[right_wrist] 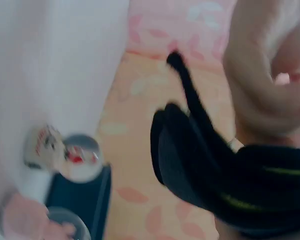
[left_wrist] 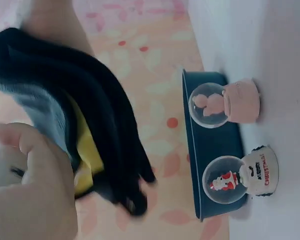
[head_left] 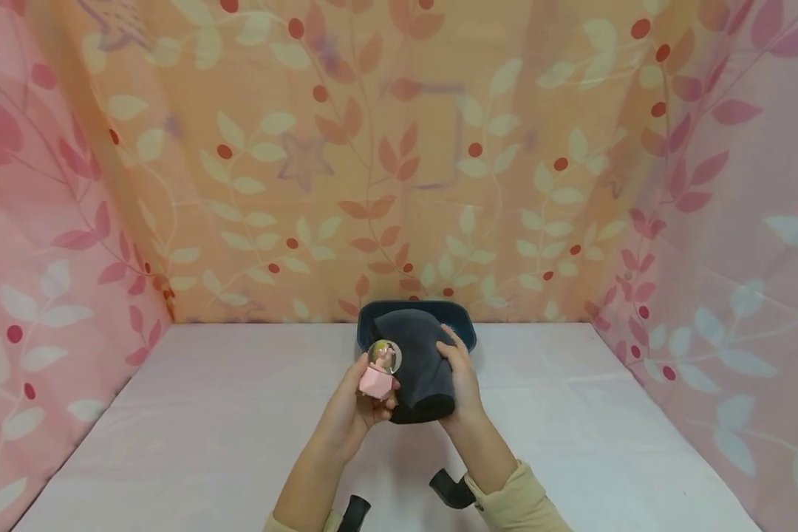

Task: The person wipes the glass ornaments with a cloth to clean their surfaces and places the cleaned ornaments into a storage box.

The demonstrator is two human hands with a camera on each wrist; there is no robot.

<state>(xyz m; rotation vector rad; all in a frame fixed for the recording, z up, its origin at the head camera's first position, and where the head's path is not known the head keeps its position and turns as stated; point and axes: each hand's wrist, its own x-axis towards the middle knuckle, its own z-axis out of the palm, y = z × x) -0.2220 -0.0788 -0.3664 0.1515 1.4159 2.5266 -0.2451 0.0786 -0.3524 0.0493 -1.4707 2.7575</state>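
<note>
In the head view my left hand [head_left: 354, 414] grips a small snow globe [head_left: 377, 383] with a faceted pink base and a clear dome. My right hand [head_left: 462, 384] holds the right side of a dark grey cloth pouch [head_left: 417, 355], its fingers wrapped over the edge. The pouch's black-rimmed end faces down toward me, and the left hand's fingertips sit right at its left side. Yellow lining [left_wrist: 89, 152] shows inside the pouch in the left wrist view. A loose black strap [right_wrist: 187, 85] sticks up from it in the right wrist view.
Beyond the pouch, a dark blue tray [head_left: 465, 318] stands at the back of the white table [head_left: 239, 414]. Before it stand a pink snow globe [left_wrist: 242, 101] and a white Christmas snow globe [left_wrist: 262, 171], hidden in the head view. Patterned cloth walls [head_left: 399, 222] enclose the table.
</note>
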